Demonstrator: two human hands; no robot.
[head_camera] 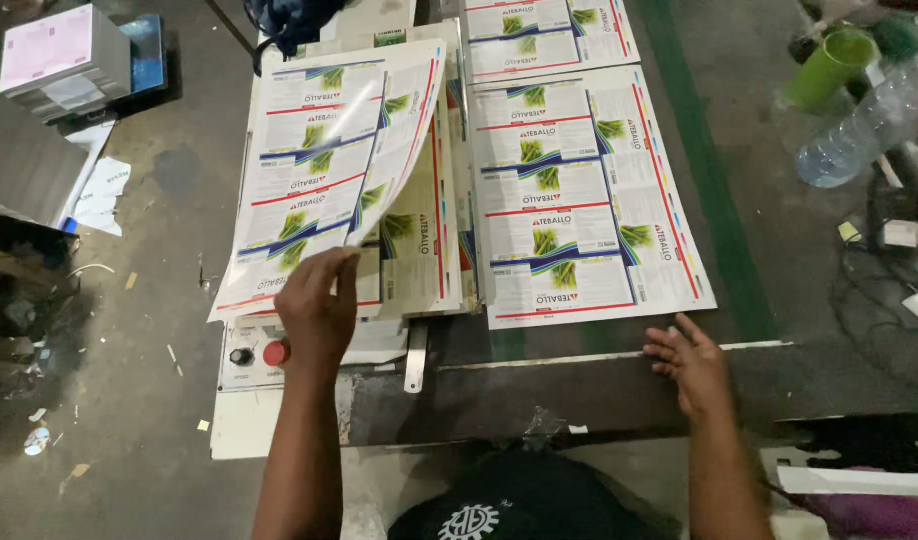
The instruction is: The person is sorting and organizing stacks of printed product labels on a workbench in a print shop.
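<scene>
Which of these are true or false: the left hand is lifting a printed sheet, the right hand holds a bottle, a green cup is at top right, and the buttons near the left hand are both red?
1. The left hand lifts a printed sheet off the left stack. True.
2. The right hand holds a bottle. False: it rests flat on the table edge, below the right stack; the clear plastic bottle lies apart.
3. A green cup is at top right. True.
4. Both buttons are red. False: a black knob sits beside a red button.
</scene>
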